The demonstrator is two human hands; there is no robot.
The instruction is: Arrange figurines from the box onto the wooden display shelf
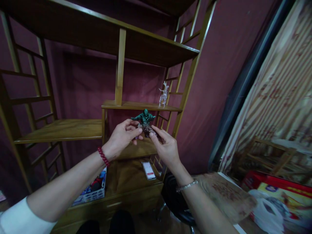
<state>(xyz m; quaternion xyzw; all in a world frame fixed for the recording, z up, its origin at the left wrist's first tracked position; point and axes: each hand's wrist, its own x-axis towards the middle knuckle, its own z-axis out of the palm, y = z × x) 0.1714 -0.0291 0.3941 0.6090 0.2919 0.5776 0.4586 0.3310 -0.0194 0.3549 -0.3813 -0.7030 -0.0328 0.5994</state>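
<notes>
Between my two hands is a small figurine (145,117) with a shiny green upper body, its arms spread wide, and a darker, brownish lower part. My left hand (124,135) pinches its lower left side between thumb and fingers. On the other side, my right hand (165,143) grips the lower right part the same way. The figurine is upright, in front of the shelf unit and just below a shelf board (136,105). My fingers hide part of its base.
A clear deer ornament (163,94) stands on the middle shelf. Lower down lie a phone (148,170) and a patterned basket (97,195) with colourful items. A black stool (174,198) is below right. Farther right are a plastic bag (265,211), a red box (255,177) and a curtain (275,87).
</notes>
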